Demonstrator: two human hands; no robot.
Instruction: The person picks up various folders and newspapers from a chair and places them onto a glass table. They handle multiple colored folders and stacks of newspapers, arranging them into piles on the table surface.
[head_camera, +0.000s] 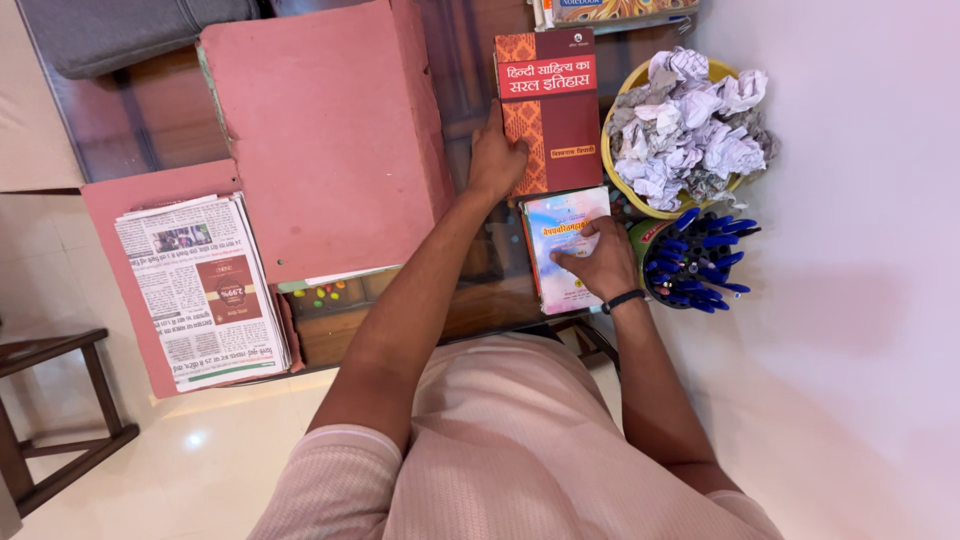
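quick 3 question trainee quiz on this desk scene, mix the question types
1. True or false: the left hand rests on the maroon book.
2. What lies under the right hand? A) folded newspaper B) small pastel book C) pink folder
3. What fills the yellow basket by the wall?

Key
1. True: it lies on the book's lower left edge.
2. B, the small pastel book.
3. Crumpled paper; blue pens stand in the holder below it.

Bare glass strip (480, 270) between pink folder (330, 130) and the books lies open; right of the small book (562, 245), pen cup (690, 262) and paper-filled basket (685, 125) block passage.
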